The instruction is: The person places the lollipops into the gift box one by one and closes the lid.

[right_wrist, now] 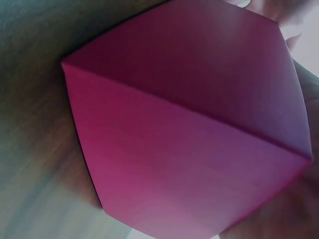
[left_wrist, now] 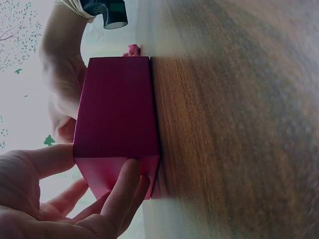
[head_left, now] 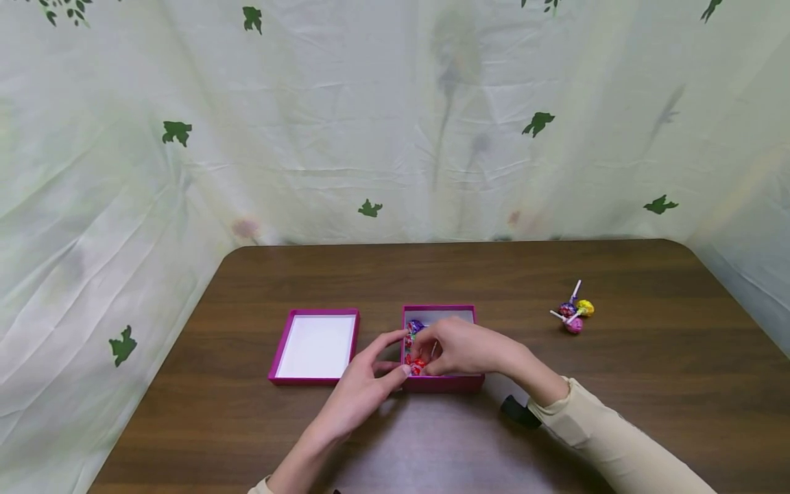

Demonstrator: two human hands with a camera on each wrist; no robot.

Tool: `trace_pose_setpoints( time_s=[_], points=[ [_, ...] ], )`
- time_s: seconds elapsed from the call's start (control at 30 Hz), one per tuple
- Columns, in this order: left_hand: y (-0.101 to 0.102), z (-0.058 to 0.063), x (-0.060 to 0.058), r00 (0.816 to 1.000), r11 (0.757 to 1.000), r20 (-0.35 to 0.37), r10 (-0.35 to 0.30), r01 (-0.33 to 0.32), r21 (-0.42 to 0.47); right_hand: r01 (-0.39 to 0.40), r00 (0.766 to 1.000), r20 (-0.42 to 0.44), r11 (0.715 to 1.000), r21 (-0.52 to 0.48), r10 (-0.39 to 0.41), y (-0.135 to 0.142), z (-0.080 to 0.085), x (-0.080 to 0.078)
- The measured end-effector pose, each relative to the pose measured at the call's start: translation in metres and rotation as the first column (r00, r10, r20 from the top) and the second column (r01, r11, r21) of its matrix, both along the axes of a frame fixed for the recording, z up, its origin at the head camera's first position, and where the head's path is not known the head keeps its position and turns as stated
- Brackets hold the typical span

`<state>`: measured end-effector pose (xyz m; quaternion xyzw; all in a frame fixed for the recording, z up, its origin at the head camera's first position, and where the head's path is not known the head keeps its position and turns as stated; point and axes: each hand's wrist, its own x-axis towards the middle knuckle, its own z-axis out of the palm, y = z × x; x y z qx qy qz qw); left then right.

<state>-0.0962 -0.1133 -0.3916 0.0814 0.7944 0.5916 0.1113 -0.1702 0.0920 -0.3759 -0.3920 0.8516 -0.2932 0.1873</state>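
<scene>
A magenta box [head_left: 447, 384] without its lid stands at the middle of the table. Lollipops in bright wrappers, among them a purple one [head_left: 415, 326] and a red one [head_left: 417, 367], lie along its left inner side. My right hand [head_left: 465, 346] reaches down into the box, thumb and fingers pinching at the red lollipop, with a white stick showing between them. Against the outside of the left wall rests my left hand [head_left: 364, 381], its fingers extended and its thumb at the rim. The left wrist view shows those fingers touching the box's side [left_wrist: 112, 169].
Left of the box lies its magenta-edged lid [head_left: 315, 346], white inside facing up. Three lollipops [head_left: 574, 324], purple, yellow and pink, lie together at the table's right. A pale curtain [head_left: 395, 137] with green leaf shapes hangs behind the brown table [head_left: 247, 439].
</scene>
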Motion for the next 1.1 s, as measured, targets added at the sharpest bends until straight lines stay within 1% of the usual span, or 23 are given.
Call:
trace_pose_setpoints(
  time_s=[0.3, 0.67, 0.87, 1.1],
  points=[
    [-0.0002, 0.0008, -0.0007, 1.0, 1.0, -0.002, 0.016, -0.016, 0.011, 0.018, 0.998, -0.068, 1.0, -0.017, -0.019, -0.0058, -0.0024, 0.0053],
    [0.0007, 0.001, -0.0008, 1.0, 1.0, 0.0, 0.014, -0.014, 0.0, -0.006, 0.998, -0.058, 1.0, 0.003, 0.007, -0.0042, -0.005, 0.0022],
    [0.0023, 0.001, -0.0014, 1.0, 1.0, 0.001, 0.012, -0.012, 0.001, -0.04, 0.998, -0.05, 0.999, 0.001, 0.04, -0.0004, -0.0051, 0.0011],
    [0.0017, 0.0007, -0.0012, 1.0, 1.0, -0.002, 0.017, -0.017, -0.004, -0.052, 0.995, -0.088, 0.999, 0.0, 0.051, -0.001, -0.0051, 0.0016]
  ],
)
